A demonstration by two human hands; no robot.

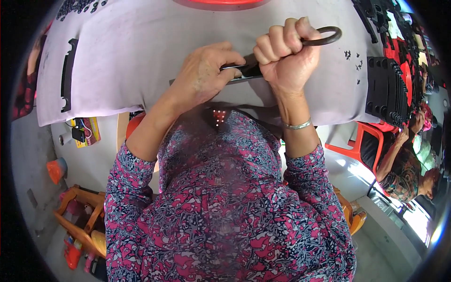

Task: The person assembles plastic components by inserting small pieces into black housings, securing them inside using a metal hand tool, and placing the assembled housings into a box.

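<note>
My right hand (pixel 289 54) is closed in a fist round a dark metal tool with a curved loop handle (pixel 324 37), which looks like scissors. The loop sticks out past my thumb; most of the tool is hidden in the fist. My left hand (pixel 206 70) pinches a flat black plastic strip (pixel 244 79) between thumb and fingers, just above the table's near edge. The tool's dark lower part meets the strip between my hands, though the exact contact is hidden.
A pale cloth covers the table (pixel 127 51). A notched black bar (pixel 69 75) lies at left, a stack of black parts (pixel 387 89) at right beside small black bits (pixel 352 56). A red basin (pixel 221 3) stands at the far edge. Another person (pixel 399 169) sits at right near a red chair (pixel 357 145).
</note>
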